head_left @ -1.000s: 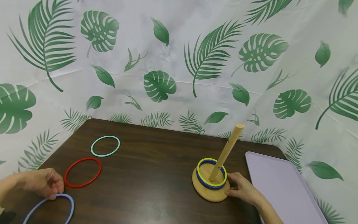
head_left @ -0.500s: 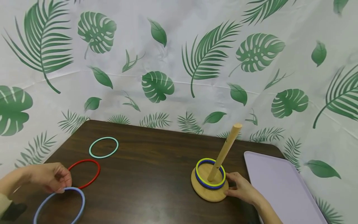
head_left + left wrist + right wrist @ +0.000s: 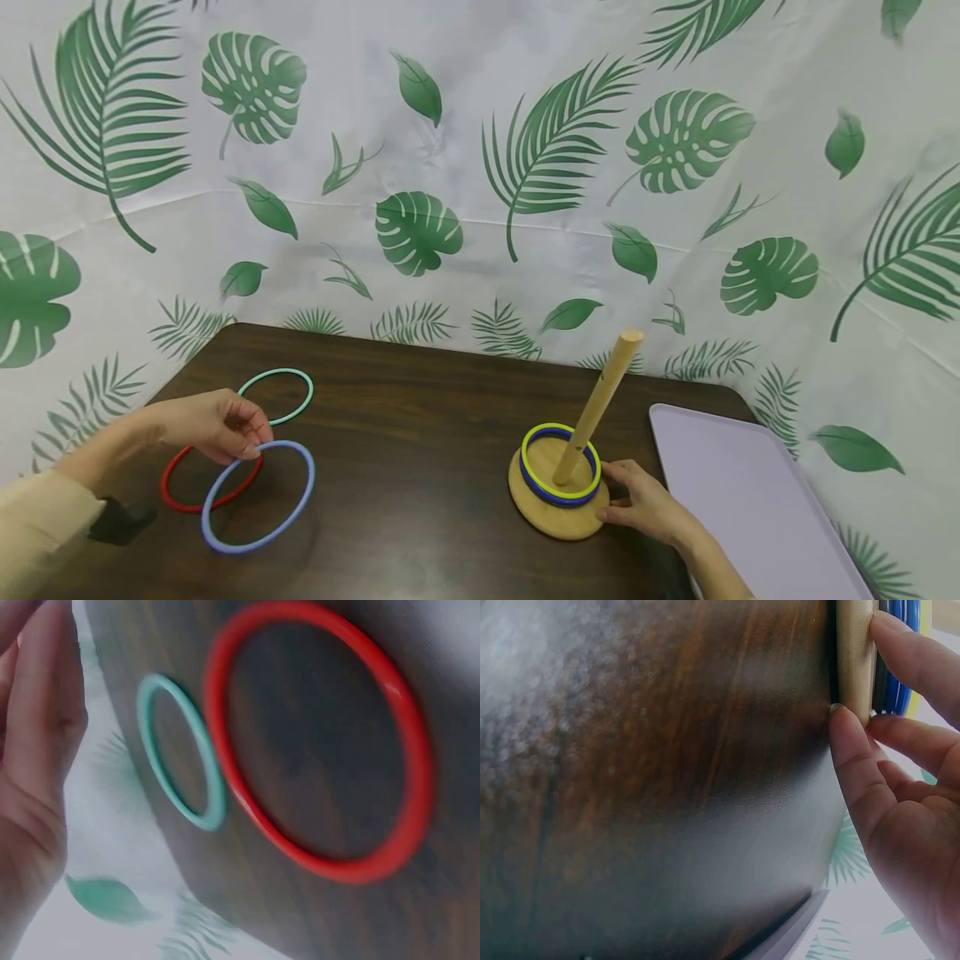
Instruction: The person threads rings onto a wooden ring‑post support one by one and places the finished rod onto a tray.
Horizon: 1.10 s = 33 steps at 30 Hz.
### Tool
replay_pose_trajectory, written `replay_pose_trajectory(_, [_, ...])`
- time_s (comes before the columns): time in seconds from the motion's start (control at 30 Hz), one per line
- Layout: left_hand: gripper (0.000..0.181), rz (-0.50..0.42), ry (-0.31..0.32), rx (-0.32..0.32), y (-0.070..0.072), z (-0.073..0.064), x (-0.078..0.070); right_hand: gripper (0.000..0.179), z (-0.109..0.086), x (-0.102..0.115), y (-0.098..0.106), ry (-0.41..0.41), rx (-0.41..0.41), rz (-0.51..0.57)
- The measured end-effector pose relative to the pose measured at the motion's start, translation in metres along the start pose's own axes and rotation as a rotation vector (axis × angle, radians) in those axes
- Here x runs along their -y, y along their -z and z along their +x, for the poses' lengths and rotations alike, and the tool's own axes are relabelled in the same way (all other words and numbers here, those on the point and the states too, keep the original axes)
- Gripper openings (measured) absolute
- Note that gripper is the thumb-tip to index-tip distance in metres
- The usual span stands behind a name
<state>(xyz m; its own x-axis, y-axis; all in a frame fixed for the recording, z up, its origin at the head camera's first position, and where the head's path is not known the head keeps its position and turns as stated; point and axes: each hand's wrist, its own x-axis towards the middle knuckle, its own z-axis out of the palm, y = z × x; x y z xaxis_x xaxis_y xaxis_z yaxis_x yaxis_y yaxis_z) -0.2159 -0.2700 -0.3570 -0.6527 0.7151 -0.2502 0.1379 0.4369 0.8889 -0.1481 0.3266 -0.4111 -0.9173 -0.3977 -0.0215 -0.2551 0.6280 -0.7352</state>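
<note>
My left hand point(image 3: 213, 427) pinches a light blue ring point(image 3: 232, 549) by its far rim, and the ring hangs tilted over the table. Behind it lies a red ring point(image 3: 420, 750), partly covered in the head view. A mint-green ring point(image 3: 273, 372) lies farther back, partly behind the left hand. My right hand point(image 3: 645, 500) pinches the edge of the round wooden base point(image 3: 551, 523) of a ring-toss stand, thumb on one side and fingers on the other. Around its upright peg point(image 3: 603, 396) lie a yellow ring point(image 3: 562, 496) and, beneath that, a dark blue ring point(image 3: 909, 675).
A pale lilac tray point(image 3: 742, 483) lies along the right side of the dark wooden table point(image 3: 420, 467). Behind the table hangs a white cloth point(image 3: 315, 275) with green leaves. In the left wrist view, the red and mint-green rings lie close together.
My left hand has moved right and farther over the table, carrying the light blue ring across in front of the red one. My right hand keeps its hold on the base.
</note>
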Motion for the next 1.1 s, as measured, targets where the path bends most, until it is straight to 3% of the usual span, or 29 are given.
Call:
replay_pose_trajectory(0.23, [0.027, -0.049, 0.028, -0.142, -0.009, 0.036, -0.038, 0.069, 0.001, 0.0, 0.0, -0.001, 0.002, 0.001])
replay_pose_trajectory(0.53, [0.036, -0.127, -0.026, -0.282, -0.02, 0.078, -0.087, 0.068, 0.001, -0.002, 0.0, 0.028, -0.002, -0.004])
replay_pose_trajectory(0.7, [0.038, -0.202, -0.073, -0.32, -0.029, 0.1, -0.114, 0.067, 0.002, -0.002, 0.0, 0.028, -0.004, -0.01])
replay_pose_trajectory(0.93, [0.031, -0.391, -0.136, -0.373, -0.048, 0.131, -0.151, 0.067, 0.001, -0.002, 0.0, 0.023, -0.002, -0.004])
replay_pose_trajectory(1.1, [0.031, -0.493, -0.17, -0.35, -0.065, 0.151, -0.177, 0.067, 0.0, -0.003, -0.001, 0.017, 0.0, -0.004])
